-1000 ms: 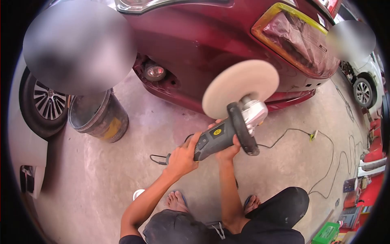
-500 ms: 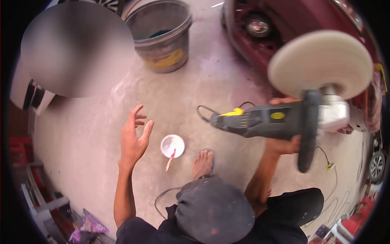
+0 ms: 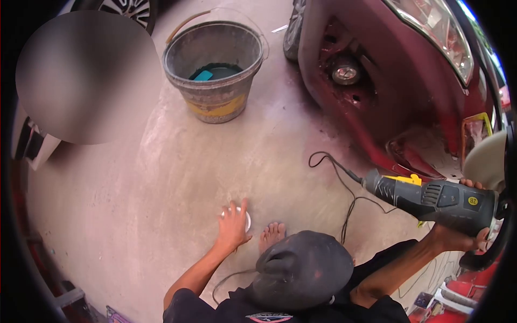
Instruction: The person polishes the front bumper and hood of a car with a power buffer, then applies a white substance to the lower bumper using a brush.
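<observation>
My right hand grips the grey body of a power polisher at the far right; its cream foam pad is half cut off by the frame edge. The polisher's black cord trails over the concrete floor. My left hand reaches down with fingers spread over a small white cup on the floor, beside my bare foot. Whether the fingers have closed on the cup is unclear.
A dark red car bumper with a fog lamp fills the upper right. A grey bucket holding dark liquid stands at the top centre, a car wheel behind it. Red items lie at the bottom right.
My left hand let go of the polisher and dropped onto the white cup. My right hand swung the polisher to the right. The view turned left and down.
</observation>
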